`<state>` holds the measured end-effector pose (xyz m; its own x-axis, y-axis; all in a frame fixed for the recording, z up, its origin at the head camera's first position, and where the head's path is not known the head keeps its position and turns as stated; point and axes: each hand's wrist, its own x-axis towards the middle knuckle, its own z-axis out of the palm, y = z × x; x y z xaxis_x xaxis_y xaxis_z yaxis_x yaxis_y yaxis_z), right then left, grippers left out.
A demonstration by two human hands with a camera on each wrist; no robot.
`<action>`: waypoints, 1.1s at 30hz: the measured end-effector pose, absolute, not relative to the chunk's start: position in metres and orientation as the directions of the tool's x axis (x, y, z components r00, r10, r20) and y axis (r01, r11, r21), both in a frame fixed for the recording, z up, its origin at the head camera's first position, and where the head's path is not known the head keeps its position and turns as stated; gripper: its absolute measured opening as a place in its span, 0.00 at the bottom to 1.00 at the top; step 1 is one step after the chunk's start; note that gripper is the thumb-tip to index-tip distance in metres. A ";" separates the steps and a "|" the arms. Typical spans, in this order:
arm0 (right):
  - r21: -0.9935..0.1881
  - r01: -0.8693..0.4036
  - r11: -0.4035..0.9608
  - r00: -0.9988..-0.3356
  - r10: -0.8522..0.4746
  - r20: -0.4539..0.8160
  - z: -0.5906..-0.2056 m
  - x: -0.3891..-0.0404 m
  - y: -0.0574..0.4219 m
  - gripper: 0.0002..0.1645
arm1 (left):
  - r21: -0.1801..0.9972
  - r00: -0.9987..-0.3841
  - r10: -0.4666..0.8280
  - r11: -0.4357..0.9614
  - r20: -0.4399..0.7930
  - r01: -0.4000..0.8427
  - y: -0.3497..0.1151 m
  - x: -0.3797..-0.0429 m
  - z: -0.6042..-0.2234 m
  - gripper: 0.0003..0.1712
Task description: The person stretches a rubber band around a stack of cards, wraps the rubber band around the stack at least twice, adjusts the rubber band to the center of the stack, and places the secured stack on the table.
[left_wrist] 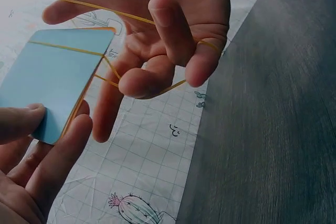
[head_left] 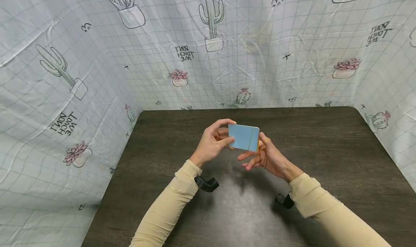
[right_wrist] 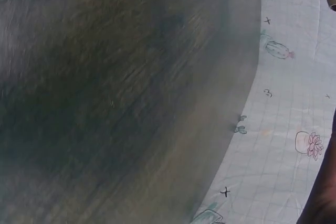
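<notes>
Left hand (head_left: 211,142) and right hand (head_left: 269,158) are both raised above a dark brown wood-grain table (head_left: 325,149). Between them, just toward 4 o'clock from the middle of the head view, a flat light-blue rectangular pad (head_left: 239,137) with rounded corners and an orange-yellow edge is held up. It is gripped from its 9 o'clock side by the left hand, with the thumb pressed on the blue face and fingers placed behind. At the pad's 4 o'clock, the right hand is seen with its fingers spread and partly bent. A thin yellow band (left_wrist: 66,48) is laid across the blue face near the right hand's end; in the left wrist view, yellow strands are stretched and hooked around the right hand's fingers. Whether the pad is also touched by the right hand cannot be told.

Cream long sleeves (head_left: 165,207) are worn, and a black wrist device (head_left: 206,184) is strapped at the left hand's 6 o'clock. At 12 o'clock, beyond the table, a white gridded fabric curtain (head_left: 146,77) is hung, printed with potted cacti and pink succulents.
</notes>
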<state>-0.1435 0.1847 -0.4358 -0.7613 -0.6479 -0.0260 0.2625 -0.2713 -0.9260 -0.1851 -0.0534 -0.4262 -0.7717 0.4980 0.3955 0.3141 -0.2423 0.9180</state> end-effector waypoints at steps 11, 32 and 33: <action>-0.954 0.242 -0.176 -0.778 -0.622 -0.083 -0.431 -0.146 0.188 0.48 | 0.951 -0.758 0.580 -0.114 0.300 0.289 -0.052 -0.183 -0.422 0.26; -0.960 0.232 -0.154 -0.795 -0.599 -0.096 -0.432 -0.149 0.182 0.43 | 0.944 -0.742 0.593 -0.111 0.313 0.310 -0.053 -0.179 -0.430 0.27; -0.961 0.229 -0.157 -0.802 -0.590 -0.094 -0.432 -0.149 0.181 0.43 | 0.946 -0.749 0.585 -0.116 0.312 0.303 -0.053 -0.179 -0.431 0.27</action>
